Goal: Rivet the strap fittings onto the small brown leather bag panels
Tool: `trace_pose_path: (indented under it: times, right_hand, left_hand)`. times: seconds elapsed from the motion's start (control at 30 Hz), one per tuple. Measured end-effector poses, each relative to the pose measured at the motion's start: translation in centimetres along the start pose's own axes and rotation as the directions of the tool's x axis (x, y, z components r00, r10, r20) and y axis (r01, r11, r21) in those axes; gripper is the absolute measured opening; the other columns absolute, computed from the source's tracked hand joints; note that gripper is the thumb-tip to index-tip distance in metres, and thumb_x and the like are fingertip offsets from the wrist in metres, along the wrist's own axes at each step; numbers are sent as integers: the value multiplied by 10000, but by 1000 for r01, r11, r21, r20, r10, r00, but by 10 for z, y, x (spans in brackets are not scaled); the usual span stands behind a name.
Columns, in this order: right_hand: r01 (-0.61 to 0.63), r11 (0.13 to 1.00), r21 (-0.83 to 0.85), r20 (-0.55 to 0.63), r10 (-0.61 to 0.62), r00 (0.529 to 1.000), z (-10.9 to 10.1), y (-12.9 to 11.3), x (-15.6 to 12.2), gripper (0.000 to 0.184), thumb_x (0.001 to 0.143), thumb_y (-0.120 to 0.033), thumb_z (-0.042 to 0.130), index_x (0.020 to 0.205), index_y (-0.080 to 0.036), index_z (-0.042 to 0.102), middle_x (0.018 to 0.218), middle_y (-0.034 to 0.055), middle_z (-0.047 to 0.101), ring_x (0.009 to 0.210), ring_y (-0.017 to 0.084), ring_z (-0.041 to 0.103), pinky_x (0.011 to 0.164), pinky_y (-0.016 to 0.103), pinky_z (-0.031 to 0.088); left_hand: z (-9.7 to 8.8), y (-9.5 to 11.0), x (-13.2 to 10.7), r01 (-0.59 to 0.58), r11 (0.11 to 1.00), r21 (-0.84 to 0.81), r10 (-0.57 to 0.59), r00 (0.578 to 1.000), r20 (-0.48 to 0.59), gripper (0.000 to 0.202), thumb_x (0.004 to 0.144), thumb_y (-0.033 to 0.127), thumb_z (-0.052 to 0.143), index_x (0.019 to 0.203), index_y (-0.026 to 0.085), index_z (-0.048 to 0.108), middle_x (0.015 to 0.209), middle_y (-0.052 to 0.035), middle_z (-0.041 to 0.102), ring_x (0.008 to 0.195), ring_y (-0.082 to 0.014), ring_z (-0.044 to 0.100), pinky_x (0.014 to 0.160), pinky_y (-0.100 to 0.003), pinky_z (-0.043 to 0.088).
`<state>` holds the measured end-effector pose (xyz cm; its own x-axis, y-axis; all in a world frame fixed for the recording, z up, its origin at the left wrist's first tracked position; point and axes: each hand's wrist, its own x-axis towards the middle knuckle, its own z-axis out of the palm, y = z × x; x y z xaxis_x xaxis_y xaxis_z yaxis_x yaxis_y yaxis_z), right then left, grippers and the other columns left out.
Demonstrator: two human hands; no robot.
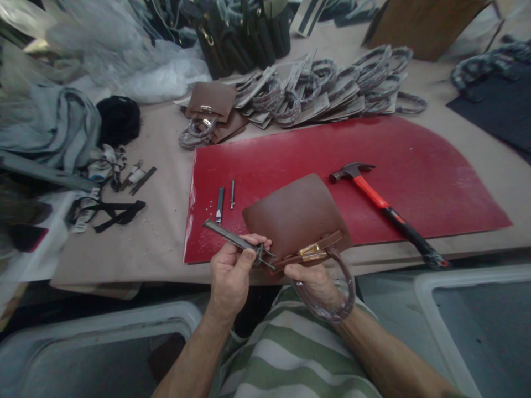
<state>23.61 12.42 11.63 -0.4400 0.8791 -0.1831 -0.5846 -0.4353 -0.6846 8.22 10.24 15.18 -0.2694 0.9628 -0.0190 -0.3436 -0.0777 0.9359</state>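
Note:
My left hand [232,268] is closed round a metal punch with two prongs [227,234], its prongs pointing right at the lower left edge of a brown leather bag panel [296,215]. Whether the prongs touch the leather, I cannot tell. The panel carries a strap with a gold clasp [313,251] and a plastic-wrapped loop handle [348,282]. My right hand [317,282] grips the panel's near edge by the strap, thumb on top, with the handle hanging round the wrist. Beneath lies a red board [265,157].
A claw hammer [377,199] rests on the board's right side. Two small metal tools, a flat one [220,204] and a thin rod [233,193], lie at left. Behind are brown panels [213,102], wrapped handles [315,83] and dark bags [244,44]. Plastic bins [427,287] flank me.

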Motion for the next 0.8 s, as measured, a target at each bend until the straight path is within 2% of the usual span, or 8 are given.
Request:
trace_pose_path:
  times: [0.1, 0.2, 0.5, 0.8]
  right_hand:
    - [25, 1000, -17, 41, -24, 999, -2, 1, 1, 315, 761, -254, 764, 1075, -237, 754, 1197, 39, 728, 1155, 268, 643, 1119, 468, 456]
    - [20, 1000, -7, 35, -20, 999, -2, 1, 1, 289, 747, -289, 788, 1028, -225, 768, 1188, 48, 731, 1166, 271, 639, 1131, 465, 444]
    - [-10, 1000, 29, 14, 10, 1000, 5, -1, -1, 339, 721, -310, 813, 1047, -232, 766, 1188, 57, 734, 1206, 277, 619, 1115, 461, 462]
    - [-15, 1000, 17, -14, 15, 1000, 5, 0, -3, 318, 721, -308, 816, 1025, -230, 764, 1176, 46, 738, 1127, 268, 654, 1102, 467, 472]
  left_hand:
    - [-5, -2, -2, -49, 996, 75, 44, 997, 70, 106, 938, 240, 679, 1027, 205, 724, 1090, -56, 702, 1040, -214, 712, 970, -360, 607]
    - [-9, -4, -4, -78, 989, 129, 64, 992, 113, 121, 952, 214, 653, 1058, 208, 710, 1109, -59, 696, 1057, -215, 704, 968, -353, 605]
    - [-15, -8, -3, -100, 982, 163, 80, 989, 124, 130, 941, 214, 659, 1062, 192, 699, 1111, -75, 689, 1055, -243, 702, 952, -377, 603]
    - [-16, -9, -4, -112, 973, 200, 84, 986, 144, 131, 940, 233, 662, 1057, 180, 690, 1091, -84, 694, 1021, -235, 708, 931, -357, 599]
